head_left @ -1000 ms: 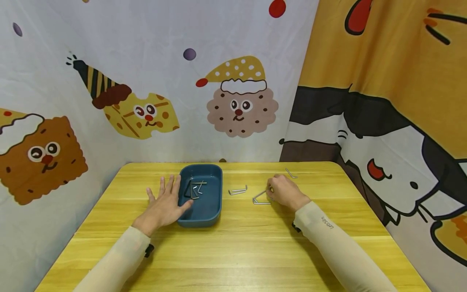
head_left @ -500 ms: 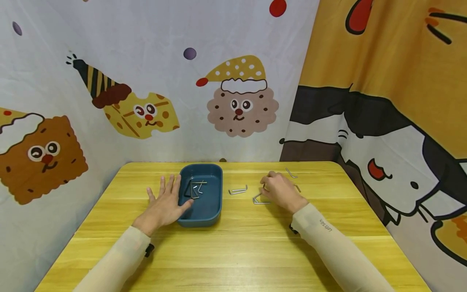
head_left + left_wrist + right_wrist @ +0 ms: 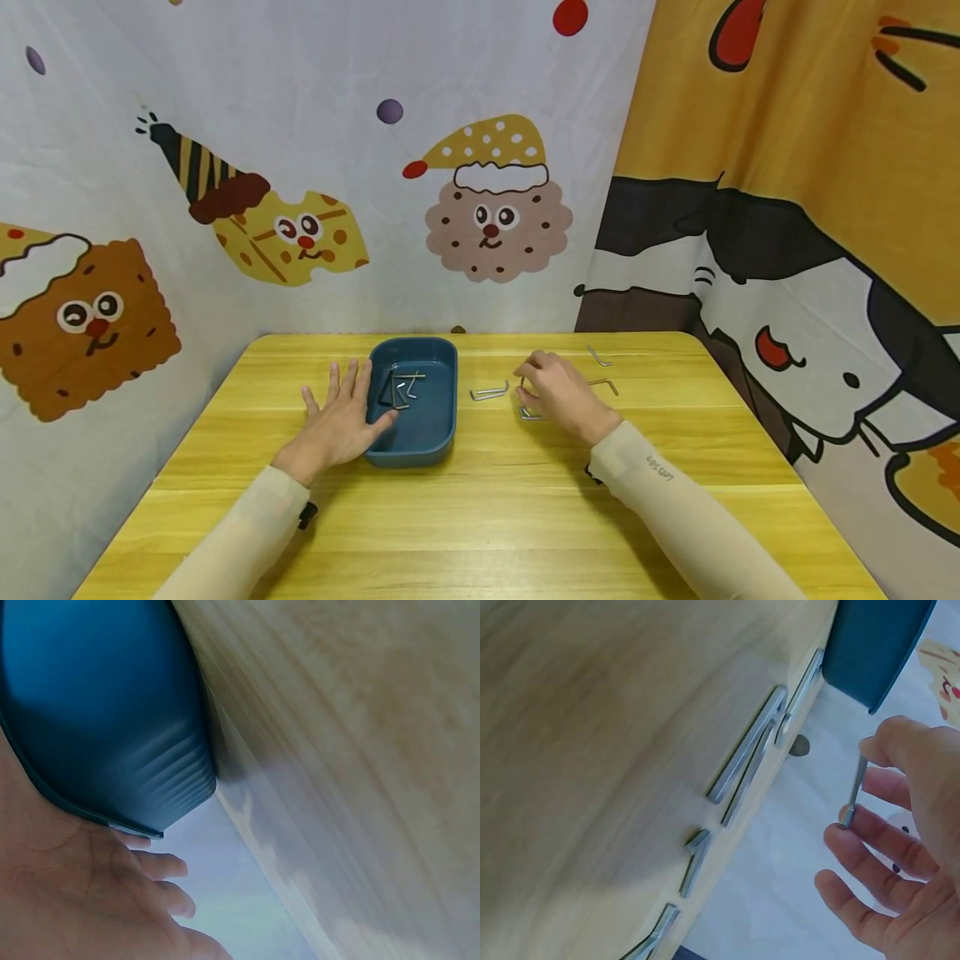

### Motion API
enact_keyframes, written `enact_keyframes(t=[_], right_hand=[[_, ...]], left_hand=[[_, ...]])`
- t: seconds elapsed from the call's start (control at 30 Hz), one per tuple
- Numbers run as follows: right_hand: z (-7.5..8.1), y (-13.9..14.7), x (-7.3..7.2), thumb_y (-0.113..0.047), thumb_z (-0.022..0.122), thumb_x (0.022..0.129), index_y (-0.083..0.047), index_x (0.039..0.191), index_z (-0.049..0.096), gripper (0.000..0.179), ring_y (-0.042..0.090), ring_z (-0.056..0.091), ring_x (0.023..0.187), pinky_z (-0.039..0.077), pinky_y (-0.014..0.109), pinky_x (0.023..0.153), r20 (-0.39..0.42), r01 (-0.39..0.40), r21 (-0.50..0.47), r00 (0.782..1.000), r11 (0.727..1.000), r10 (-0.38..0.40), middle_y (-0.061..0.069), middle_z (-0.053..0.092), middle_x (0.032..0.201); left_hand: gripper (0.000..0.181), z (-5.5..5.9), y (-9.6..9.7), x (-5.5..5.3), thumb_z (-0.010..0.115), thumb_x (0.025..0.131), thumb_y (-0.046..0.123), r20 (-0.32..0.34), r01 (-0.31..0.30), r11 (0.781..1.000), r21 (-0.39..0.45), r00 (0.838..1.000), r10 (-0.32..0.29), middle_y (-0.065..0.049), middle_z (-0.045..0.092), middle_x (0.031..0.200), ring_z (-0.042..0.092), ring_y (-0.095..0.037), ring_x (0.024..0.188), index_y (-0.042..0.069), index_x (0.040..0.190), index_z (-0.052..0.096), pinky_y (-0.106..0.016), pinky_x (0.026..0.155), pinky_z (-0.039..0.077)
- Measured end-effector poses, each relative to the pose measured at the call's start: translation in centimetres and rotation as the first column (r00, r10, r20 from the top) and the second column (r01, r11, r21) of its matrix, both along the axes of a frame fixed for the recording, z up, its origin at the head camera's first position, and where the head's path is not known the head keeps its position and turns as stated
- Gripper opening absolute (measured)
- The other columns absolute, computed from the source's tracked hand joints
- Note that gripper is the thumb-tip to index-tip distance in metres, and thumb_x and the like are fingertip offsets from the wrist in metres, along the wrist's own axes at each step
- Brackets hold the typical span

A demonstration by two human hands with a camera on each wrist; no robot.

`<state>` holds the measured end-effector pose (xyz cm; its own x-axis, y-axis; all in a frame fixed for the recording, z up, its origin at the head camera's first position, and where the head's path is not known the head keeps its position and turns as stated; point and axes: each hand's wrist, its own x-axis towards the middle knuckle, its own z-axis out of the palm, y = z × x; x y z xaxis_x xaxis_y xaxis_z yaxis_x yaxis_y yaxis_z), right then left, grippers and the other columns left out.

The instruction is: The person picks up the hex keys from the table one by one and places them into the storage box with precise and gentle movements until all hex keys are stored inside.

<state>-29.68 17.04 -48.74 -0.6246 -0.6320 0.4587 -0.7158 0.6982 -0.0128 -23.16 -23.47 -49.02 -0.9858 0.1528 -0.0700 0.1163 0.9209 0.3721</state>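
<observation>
Head view shows printed cloth (image 3: 300, 83) hanging behind a yellow wooden table (image 3: 450, 533). On the table sits a blue tray (image 3: 423, 429). The left hand (image 3: 330, 429) touches the tray's left side, fingers spread wide, thumb over the rim. The right hand (image 3: 566, 396), above the table to the right of the tray, pinches a metal hex key (image 3: 856, 787) in its fingertips. Several loose keys (image 3: 401, 407) lie inside the tray; other keys (image 3: 488, 397) lie just beside its right side, under the right hand and farther right

Dark lettering (image 3: 660, 468) on right sleeve (image 3: 686, 521), beginning "Lets", rest too small to read
</observation>
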Motion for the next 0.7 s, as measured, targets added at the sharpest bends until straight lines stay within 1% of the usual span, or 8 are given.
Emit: enact_keyframes(t=[0.13,0.4,0.53,0.7], right_hand=[[0.3,-0.8,0.2,-0.014,0.092,0.102,-0.006,0.122,0.088,0.023,0.028,0.079,0.1,0.07,0.042,0.087,-0.026,-0.02,0.019,0.999,1.0,0.02,0.012,0.081,0.12],[0.7,-2.3,0.6,-0.015,0.091,0.101,-0.01,0.122,0.088,0.022,0.027,0.078,0.1,0.07,0.045,0.087,-0.1,-0.055,0.035,0.993,0.998,0.058,0.01,0.081,0.121],[1.1,-3.1,0.7,-0.016,0.09,0.102,-0.012,0.123,0.088,0.021,0.028,0.078,0.102,0.07,0.045,0.091,-0.112,-0.059,0.058,0.992,0.997,0.066,0.009,0.081,0.122],[1.6,-4.1,1.1,-0.02,0.09,0.103,-0.014,0.125,0.087,0.023,0.029,0.079,0.108,0.07,0.048,0.098,-0.111,-0.059,0.093,0.991,0.994,0.07,0.007,0.081,0.124]], left_hand=[[0.109,-0.1,0.0,0.0,0.058,0.117,0.067,-0.007,-0.002,1.0,-0.001,1.0,0.002,-0.026,-0.005,0.196,-0.018,-0.056,0.18,0.009,0.189,-0.001,-0.097,0.128,-0.016],[0.109,-0.2,0.1,-0.1,0.058,0.117,0.066,-0.009,-0.004,1.0,0.002,1.0,0.004,-0.026,-0.005,0.196,-0.018,-0.056,0.18,0.009,0.189,0.0,-0.097,0.128,-0.015],[0.109,0.0,0.1,0.1,0.058,0.117,0.066,-0.006,-0.004,1.0,-0.004,1.0,0.004,-0.026,-0.004,0.196,-0.017,-0.056,0.18,0.008,0.189,0.001,-0.097,0.129,-0.015],[0.109,0.1,0.1,0.1,0.058,0.116,0.066,-0.004,-0.003,1.0,-0.005,1.0,0.003,-0.027,-0.004,0.196,-0.017,-0.057,0.18,0.007,0.188,0.001,-0.097,0.128,-0.015]])
